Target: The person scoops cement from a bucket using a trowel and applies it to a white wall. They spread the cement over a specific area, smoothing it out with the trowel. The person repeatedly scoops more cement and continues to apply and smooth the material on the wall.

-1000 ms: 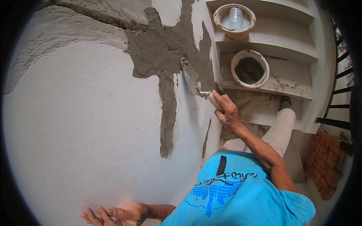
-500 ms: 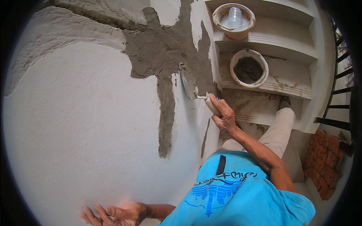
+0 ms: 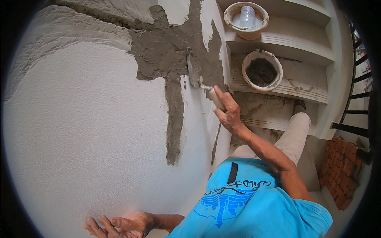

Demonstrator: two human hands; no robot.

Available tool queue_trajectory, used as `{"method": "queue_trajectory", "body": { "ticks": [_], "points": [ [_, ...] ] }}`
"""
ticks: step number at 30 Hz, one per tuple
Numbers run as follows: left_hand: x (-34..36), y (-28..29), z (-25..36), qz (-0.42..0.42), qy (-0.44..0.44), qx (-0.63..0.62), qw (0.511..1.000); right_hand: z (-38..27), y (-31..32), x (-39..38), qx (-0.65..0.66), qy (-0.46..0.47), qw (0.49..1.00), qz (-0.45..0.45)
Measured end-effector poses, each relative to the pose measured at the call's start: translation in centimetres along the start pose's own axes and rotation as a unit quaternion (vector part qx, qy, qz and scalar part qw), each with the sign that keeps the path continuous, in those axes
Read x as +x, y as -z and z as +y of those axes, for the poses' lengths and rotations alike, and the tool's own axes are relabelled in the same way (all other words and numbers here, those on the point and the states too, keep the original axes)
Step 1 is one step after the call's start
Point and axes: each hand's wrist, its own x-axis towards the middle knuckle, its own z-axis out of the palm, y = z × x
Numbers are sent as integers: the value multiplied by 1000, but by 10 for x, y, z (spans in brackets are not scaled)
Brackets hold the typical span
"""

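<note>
My right hand (image 3: 228,110) is wrapped around the pale handle of a trowel (image 3: 193,69). Its blade lies along the dark wet mortar patch (image 3: 164,49) on the white wall (image 3: 91,131); whether the whole blade touches cannot be told. From the patch, one mortar strip runs down the wall and narrower streaks lie near the corner. At the lower left, my left hand (image 3: 123,225) is open beside the wall, fingers stretched out and holding nothing. Whether it rests against the wall is unclear.
On the stairs (image 3: 293,73) at the right stands a bucket of mortar (image 3: 245,67). One step above is another bucket (image 3: 248,35) with a clear plastic container (image 3: 247,16) in it. A black railing (image 3: 360,95) and stacked red bricks (image 3: 339,170) are at the far right.
My right hand and the trowel have moved up and slightly left, carrying the blade further over the mortar patch. My left hand has stayed in place.
</note>
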Motion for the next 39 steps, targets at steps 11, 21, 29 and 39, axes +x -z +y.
{"method": "queue_trajectory", "body": {
  "ticks": [11,21,29,39],
  "points": [
    [-1,0,-3,2,-9,1,1000,2,13,6,31,-38,999,7],
    [-1,1,-1,2,-10,9,1000,-19,11,-18,74,16,997,-27],
    [-6,7,-32,-15,-101,-21,995,-1,12,-12,38,-42,998,-14],
    [-4,7,-34,-13,-113,-12,993,-20,21,-40,103,-16,992,-65]
  ]
}}
